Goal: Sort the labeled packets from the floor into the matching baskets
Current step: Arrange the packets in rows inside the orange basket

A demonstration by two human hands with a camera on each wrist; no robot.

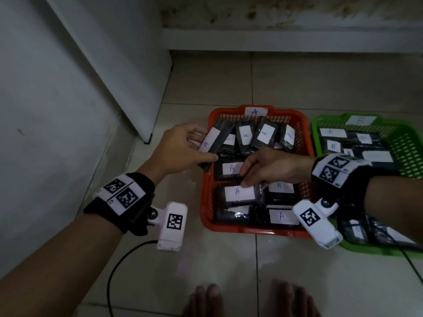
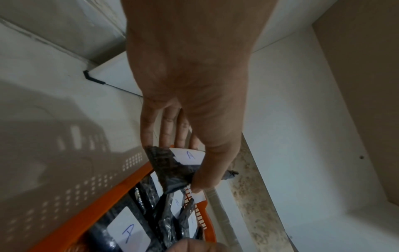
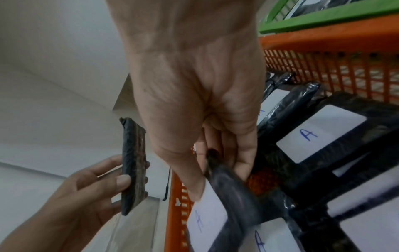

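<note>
An orange basket [image 1: 207, 179] tagged A holds several black packets with white A labels. My left hand [image 1: 183, 147] holds one black A packet [image 1: 215, 146] over the basket's left rim, thumb on top and fingers beneath; the same held packet [image 2: 170, 167] shows in the left wrist view and, edge-on, as the held packet [image 3: 132, 163] in the right wrist view. My right hand [image 1: 263, 170] reaches into the basket and pinches the edge of another A packet [image 1: 238, 193], seen close as the pinched packet [image 3: 218, 204]. A green basket [image 1: 407, 133] with B packets stands to the right.
A white cabinet [image 1: 109, 65] stands at the left, its corner close to the orange basket. A black cable [image 1: 119, 264] curls over the tiled floor [image 1: 229, 271]. My bare feet [image 1: 249, 300] are at the bottom edge. A stained wall skirting [image 1: 297, 40] runs behind.
</note>
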